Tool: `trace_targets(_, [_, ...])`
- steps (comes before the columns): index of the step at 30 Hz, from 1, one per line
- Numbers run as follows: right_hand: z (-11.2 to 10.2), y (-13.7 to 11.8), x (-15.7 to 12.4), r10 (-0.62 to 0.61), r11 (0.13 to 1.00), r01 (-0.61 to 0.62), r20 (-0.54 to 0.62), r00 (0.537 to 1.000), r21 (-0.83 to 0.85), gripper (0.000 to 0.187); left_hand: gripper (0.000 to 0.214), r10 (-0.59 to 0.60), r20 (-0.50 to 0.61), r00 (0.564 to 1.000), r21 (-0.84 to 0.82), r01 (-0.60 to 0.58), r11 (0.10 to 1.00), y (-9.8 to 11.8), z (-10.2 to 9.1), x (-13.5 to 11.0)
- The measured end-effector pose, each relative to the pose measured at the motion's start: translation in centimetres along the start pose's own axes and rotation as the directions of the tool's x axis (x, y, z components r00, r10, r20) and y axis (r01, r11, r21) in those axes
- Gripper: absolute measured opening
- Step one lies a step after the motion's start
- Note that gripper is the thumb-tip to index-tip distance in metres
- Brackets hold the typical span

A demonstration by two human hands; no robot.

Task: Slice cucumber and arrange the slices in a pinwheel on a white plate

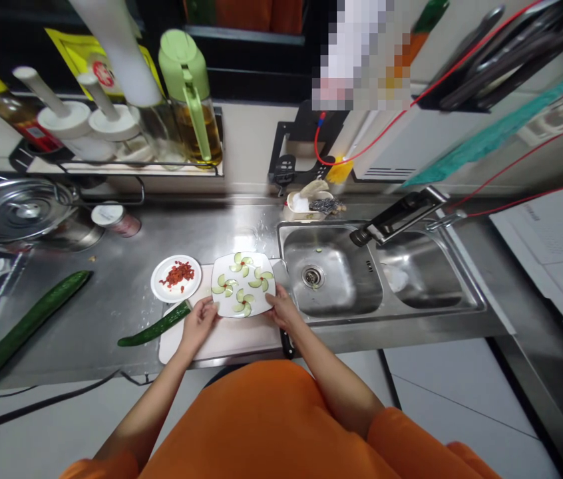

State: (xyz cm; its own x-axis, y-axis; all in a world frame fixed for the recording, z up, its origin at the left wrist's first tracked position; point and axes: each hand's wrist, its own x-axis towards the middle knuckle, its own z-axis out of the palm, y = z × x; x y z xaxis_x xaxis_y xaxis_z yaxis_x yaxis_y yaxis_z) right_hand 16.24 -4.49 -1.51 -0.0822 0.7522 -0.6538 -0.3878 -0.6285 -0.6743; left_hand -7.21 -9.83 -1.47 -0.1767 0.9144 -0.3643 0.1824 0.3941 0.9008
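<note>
Between my hands is a white squarish plate [229, 307], held by its two sides over a pale cutting board [241, 342]. Cucumber slices [242, 303] lie on it in several pinwheel shapes with small red bits at their centres. My left hand [200, 322] grips the plate's lower left edge, and my right hand [282, 309] grips its lower right edge. A cut cucumber piece [154, 327] rests by my left hand, partly on the board. Just behind it stands a round white plate [156, 287] with chopped red pieces [180, 274]. A knife's black handle [287, 344] shows at the board's right end.
A double steel sink [341, 266] with a black faucet [401, 216] is to the right. Leftward lie a long cucumber [32, 326], a lidded pot [26, 216] and a small canister [116, 219]. An oil bottle [189, 100] and jars stand on the rack [136, 165] behind.
</note>
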Motion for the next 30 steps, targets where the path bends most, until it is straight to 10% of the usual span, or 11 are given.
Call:
trace_targets(6, [-2.6,-1.7,-0.7,-0.003,1.000,0.002,0.051,0.999,0.016,0.053,0.043,0.541,0.155,0.827,0.607,-0.511,0.608,-4.7,-1.6,-0.9])
trace_targets(11, [-9.1,-5.7,-3.7,0.040,0.996,-0.035,0.066,0.997,-0.080,0.055,0.045,0.580,0.284,0.763,0.727,-0.566,0.389,-6.5,-1.5,-1.1])
trace_targets(20, [-25.7,-12.4,-15.8,0.201,0.898,-0.229,-0.113,0.973,-0.375,0.043,0.043,0.579,0.298,0.759,0.766,-0.552,0.330,-6.7,-1.5,-1.1])
trace_targets(28, [-29.8,-6.1,-27.8,0.639,0.526,-0.659,-0.262,0.723,-0.538,0.018,0.042,0.569,0.307,0.763,0.775,-0.548,0.316,-7.0,-1.6,-0.9])
trace_targets(30, [-28.9,-3.1,-29.8,0.355,0.574,-0.524,-0.385,0.852,-0.629,0.019,0.042,0.569,0.304,0.764,0.776,-0.545,0.317,-7.1,-1.6,-0.8])
